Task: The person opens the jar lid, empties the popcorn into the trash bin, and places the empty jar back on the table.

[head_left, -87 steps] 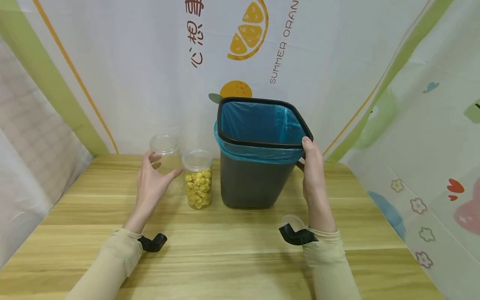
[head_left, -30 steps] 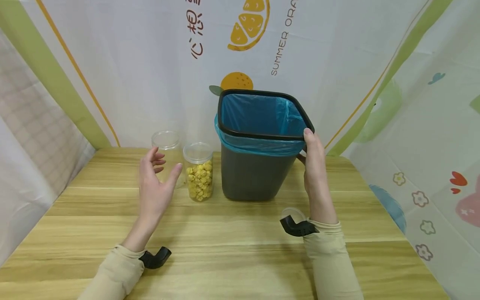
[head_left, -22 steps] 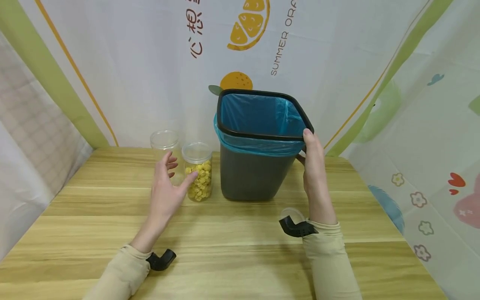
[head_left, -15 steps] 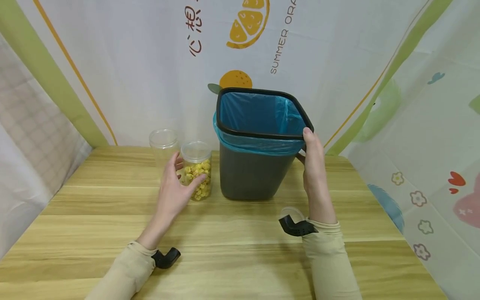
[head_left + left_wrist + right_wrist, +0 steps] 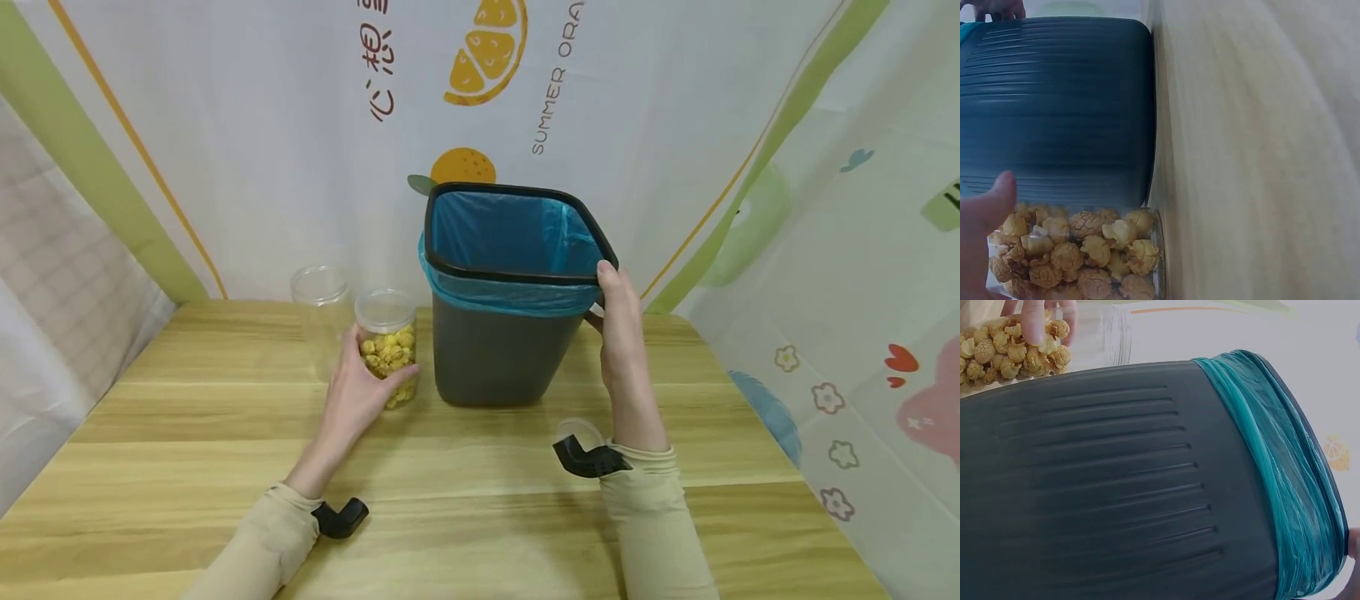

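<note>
In the head view, my left hand (image 5: 352, 400) curls round a clear plastic jar (image 5: 386, 312) about two-thirds full of yellow popcorn (image 5: 388, 350). The thumb crosses the jar's near side, and the other fingers are mostly hidden behind it. In the left wrist view, the popcorn jar (image 5: 1079, 253) stands upright on the table beside the bin. My right hand (image 5: 624, 342) grips the right corner of a dark grey trash bin (image 5: 491, 358), its thumb over the black rim. A blue bag (image 5: 510, 302) lines the bin and folds over its outside.
An empty clear jar (image 5: 321, 321) without a lid stands left of the popcorn jar. A clear round lid (image 5: 579, 432) lies on the wooden table (image 5: 465, 508) near the right wrist, partly covered by the black wrist mount (image 5: 588, 460). A printed white curtain (image 5: 300, 167) hangs behind.
My left hand has gone from beside the empty jar, rightwards to the popcorn jar, and closed round it. The right hand has kept its hold on the bin rim.
</note>
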Motion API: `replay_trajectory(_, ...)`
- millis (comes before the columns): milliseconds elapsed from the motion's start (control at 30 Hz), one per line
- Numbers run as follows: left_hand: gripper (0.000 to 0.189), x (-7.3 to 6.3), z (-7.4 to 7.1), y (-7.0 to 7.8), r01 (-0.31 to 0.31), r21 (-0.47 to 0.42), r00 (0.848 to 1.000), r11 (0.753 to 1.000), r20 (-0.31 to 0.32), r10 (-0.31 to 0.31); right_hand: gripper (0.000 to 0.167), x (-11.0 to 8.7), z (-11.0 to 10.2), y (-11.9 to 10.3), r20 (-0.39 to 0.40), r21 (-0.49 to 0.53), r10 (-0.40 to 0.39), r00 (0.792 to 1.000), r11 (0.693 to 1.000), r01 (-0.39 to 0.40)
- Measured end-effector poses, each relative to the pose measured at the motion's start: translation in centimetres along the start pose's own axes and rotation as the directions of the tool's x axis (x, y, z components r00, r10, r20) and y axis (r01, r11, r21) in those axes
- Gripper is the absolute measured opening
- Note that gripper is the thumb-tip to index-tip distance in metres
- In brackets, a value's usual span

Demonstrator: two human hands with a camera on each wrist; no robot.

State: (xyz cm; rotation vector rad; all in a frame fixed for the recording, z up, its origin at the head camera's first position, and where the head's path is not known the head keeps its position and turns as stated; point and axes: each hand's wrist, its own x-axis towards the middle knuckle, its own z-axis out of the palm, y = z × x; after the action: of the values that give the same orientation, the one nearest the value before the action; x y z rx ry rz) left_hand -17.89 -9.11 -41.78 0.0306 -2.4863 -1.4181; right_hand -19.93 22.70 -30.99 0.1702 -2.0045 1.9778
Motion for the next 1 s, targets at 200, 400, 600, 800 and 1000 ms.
replay_trajectory(200,0.097,0.1,-0.2,0.0,-0.001,0.006,1.0,1.0,-0.002,0.001,0.059,-0.2,0.0,0.1,0.008,0.013,-0.013,1.0,1.0,0.013)
replay_trajectory(400,0.092,0.0,-0.4,0.4,0.007,0.024,1.0,1.0,0.003,-0.007,0.061,-0.2,-0.2,-0.1,0.006,-0.006,-0.011,1.0,1.0,0.011)
replay_trajectory(600,0.093,0.0,-1.4,1.8,0.023,0.011,1.0,1.0,-0.005,-0.023,0.061,-0.1,-0.5,-0.5,-0.008,-0.003,-0.03,1.0,1.0,0.03)
replay_trajectory(800,0.088,-0.3,-2.9,3.4,-0.005,0.008,0.999,1.0,-0.042,0.005,0.066,-0.3,-0.8,-0.9,-0.06,0.008,-0.029,0.998,1.0,0.029)
replay_trajectory(1000,0.092,-0.9,-4.1,4.9,-0.052,0.02,0.994,0.998,-0.09,0.054,0.061,-0.6,-1.0,-1.3,-0.138,0.044,-0.066,0.988,0.996,0.073)
